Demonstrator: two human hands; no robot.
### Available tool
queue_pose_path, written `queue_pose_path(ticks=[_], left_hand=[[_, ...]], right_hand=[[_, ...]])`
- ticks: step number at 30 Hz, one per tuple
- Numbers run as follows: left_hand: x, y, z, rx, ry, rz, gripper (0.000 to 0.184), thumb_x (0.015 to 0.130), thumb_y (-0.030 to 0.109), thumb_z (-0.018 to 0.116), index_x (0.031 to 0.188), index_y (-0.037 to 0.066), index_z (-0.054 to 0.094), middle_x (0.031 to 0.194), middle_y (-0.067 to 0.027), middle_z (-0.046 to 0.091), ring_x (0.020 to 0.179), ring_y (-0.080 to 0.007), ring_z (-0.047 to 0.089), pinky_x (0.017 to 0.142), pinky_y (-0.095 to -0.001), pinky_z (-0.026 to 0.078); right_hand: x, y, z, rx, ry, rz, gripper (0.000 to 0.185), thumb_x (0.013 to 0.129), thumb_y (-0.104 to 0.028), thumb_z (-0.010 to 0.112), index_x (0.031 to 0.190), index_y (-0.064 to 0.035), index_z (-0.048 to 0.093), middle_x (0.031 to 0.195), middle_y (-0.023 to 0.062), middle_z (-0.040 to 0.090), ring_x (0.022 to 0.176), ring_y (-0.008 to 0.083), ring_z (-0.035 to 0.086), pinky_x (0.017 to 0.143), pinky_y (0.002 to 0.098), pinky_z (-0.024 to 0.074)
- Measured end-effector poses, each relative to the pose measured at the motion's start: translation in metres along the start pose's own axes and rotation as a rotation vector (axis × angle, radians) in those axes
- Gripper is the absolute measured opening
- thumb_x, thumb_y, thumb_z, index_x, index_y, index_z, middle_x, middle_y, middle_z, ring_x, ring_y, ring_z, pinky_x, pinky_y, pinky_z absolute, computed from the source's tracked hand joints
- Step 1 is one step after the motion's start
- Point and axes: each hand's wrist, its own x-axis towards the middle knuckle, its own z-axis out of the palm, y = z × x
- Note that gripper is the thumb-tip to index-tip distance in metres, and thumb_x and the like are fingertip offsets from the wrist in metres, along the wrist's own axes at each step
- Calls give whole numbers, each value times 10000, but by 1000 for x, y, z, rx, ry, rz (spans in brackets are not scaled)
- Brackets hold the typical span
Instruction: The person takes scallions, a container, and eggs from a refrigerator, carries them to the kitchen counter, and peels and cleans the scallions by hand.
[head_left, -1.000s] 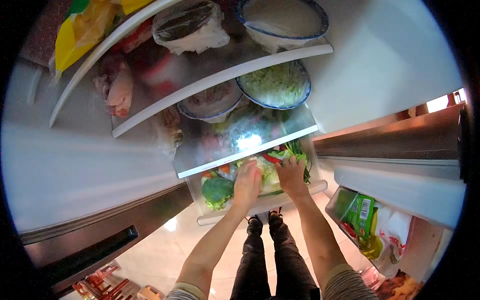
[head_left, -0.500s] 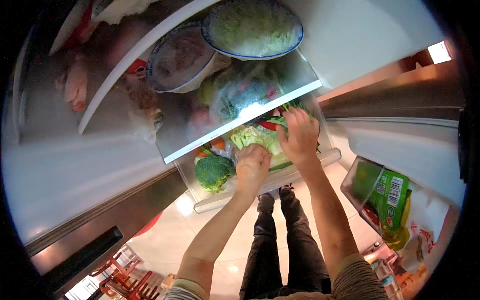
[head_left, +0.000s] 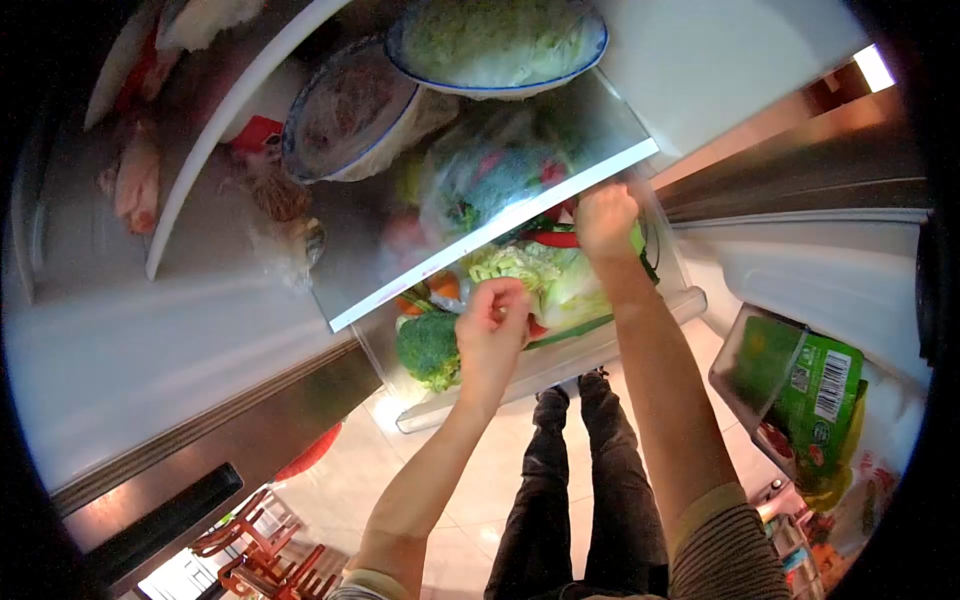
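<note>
**Refrigerator drawer [head_left: 565, 355] pulled out above a pale floor [head_left: 465, 510], both your hands in among the vegetables**

Your left hand [head_left: 492, 335] has its fingers bent inward, thumb close to the index; I cannot tell whether they pinch anything. A small reddish piece [head_left: 538, 329] shows just beside them, too little of it visible to name. Your right hand [head_left: 607, 222] is balled near the drawer's right edge, its fingertips hidden, so I cannot tell what it grips, if anything.

Between your hands lies the pale cabbage [head_left: 580, 290], behind the middle of the drawer's front edge. Expect some weight, firmness at the white ribs and tender, easily torn leaf tips. Cradle it from beneath, around the thick base; it may feel damp and slick.

Beside your right hand, the red pepper [head_left: 556, 239] should be light, smooth and quick to snap: hold it gently at mid-length. Broccoli [head_left: 425, 345] sits at the drawer's front left corner, probably stiff in the stalk and crumbly on top, so take it by the stem.

Farther out, a glass shelf [head_left: 420, 278] covers the drawer's back part, with two film-covered bowls [head_left: 520, 92] above. To your right, the door bin holds a green package [head_left: 815, 385].
</note>
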Motion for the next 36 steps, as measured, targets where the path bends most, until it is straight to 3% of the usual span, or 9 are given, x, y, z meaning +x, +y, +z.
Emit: queue_pose_path(ticks=[12, 16, 18, 21, 25, 28, 32, 34, 36], left_hand=[[82, 75, -67, -531, 326, 76, 220, 879, 134, 537, 1034, -2, 463, 863, -92, 564, 730, -153, 572, 628, -247, 463], [13, 45, -16, -197, -87, -61, 146, 871, 114, 556, 985, 23, 559, 856, -46, 592, 684, -94, 553, 619, -222, 454], [-1, 12, 4, 62, -319, -118, 275, 853, 139, 585, 1109, 47, 551, 988, -70, 608, 894, -175, 586, 785, -304, 474], [53, -17, 18, 801, -33, 706, 375, 815, 166, 612, 1161, 50, 526, 1117, -121, 574, 1064, -260, 523, 927, -393, 400], [127, -18, 20, 1363, 419, 785, 564, 781, 273, 636, 1268, 57, 449, 1273, -197, 470, 1214, -362, 398, 1013, -434, 310], [164, -38, 4, 789, 318, 425, 557, 782, 282, 628, 1273, 83, 457, 1258, -209, 478, 1197, -381, 406, 1005, -435, 319], [164, -62, 0, 1012, 283, 707, 508, 763, 223, 630, 1241, 111, 498, 1189, -209, 517, 1132, -370, 459, 948, -403, 387], [140, -39, 19, 1070, 19, 441, 520, 726, 173, 647, 1222, 105, 504, 1150, -197, 527, 1107, -378, 459, 954, -415, 379], [113, -49, 29, 967, 77, 714, 503, 699, 119, 641, 1183, 99, 505, 1113, -158, 528, 1086, -375, 435, 926, -453, 380]], right_hand=[[-1, -3, -34, 81, -114, 10, 47, 619, -129, 653, 617, -83, 662, 709, 84, 643, 745, 253, 617, 642, 339, 503], [-2, -2, -22, -28, -126, -32, 56, 632, -119, 617, 596, -84, 641, 681, 80, 629, 698, 243, 609, 609, 339, 495], [-3, -2, -15, -53, -101, -28, 61, 621, -133, 613, 583, -89, 630, 653, 76, 616, 655, 247, 597, 566, 343, 481], [-9, 13, 8, 23, 59, -119, 80, 618, -153, 617, 566, -92, 616, 641, 85, 609, 645, 257, 592, 550, 348, 478], [-5, 13, 8, 1, -55, -36, 111, 629, -152, 601, 551, -73, 591, 616, 108, 595, 642, 276, 596, 558, 370, 491], [-2, 10, 0, 9, -108, 8, 116, 643, -148, 577, 579, -56, 609, 645, 119, 612, 676, 287, 612, 595, 384, 504], [-5, 5, -2, 126, 98, -7, 168, 678, -200, 580, 653, -49, 649, 734, 147, 633, 738, 295, 621, 669, 380, 511], [-3, -4, -18, 158, 144, -1, 188, 692, -213, 585, 727, -44, 659, 798, 159, 635, 782, 304, 618, 710, 380, 507], [5, -10, -31, 186, 110, 8, 234, 710, -219, 591, 846, -38, 653, 900, 169, 626, 849, 313, 608, 751, 380, 497]])
